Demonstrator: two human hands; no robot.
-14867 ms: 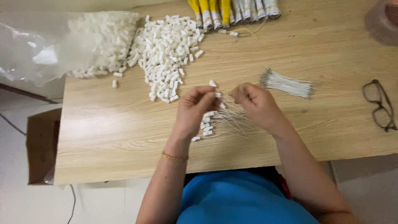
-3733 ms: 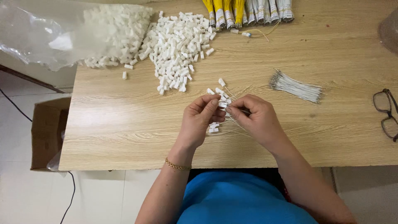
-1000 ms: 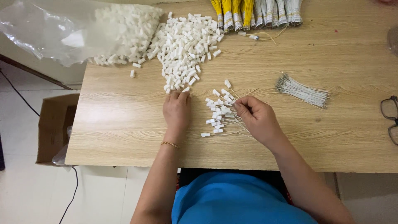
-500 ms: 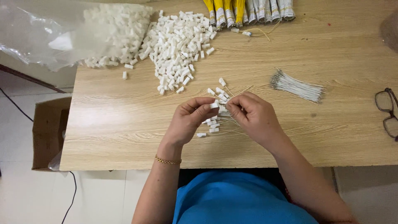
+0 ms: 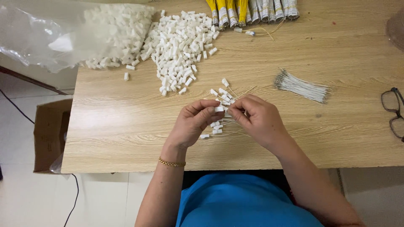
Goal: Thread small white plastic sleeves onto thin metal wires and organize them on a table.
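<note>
The person's left hand (image 5: 194, 124) and right hand (image 5: 256, 117) meet over the wooden table (image 5: 105, 126), fingertips almost touching. The left hand pinches a small white plastic cap (image 5: 219, 109) between thumb and forefinger; the right hand's fingers are closed close against it on the other side, seemingly around a thin wire, though the wire itself is too fine to make out in the grip. Just beyond and under the fingertips lies a small cluster of capped wires (image 5: 221, 96), their white ends fanned out on the wood. Farther away from the left hand, toward the far edge, sits a loose heap of white caps (image 5: 181, 42), spilling from a clear plastic bag (image 5: 54, 33). Out past the right hand lies a bundle of bare wires (image 5: 301, 86), well apart from it, and a pair of glasses (image 5: 393, 112) rests near the table's edge. A gold bracelet (image 5: 171, 162) circles the left wrist.
</note>
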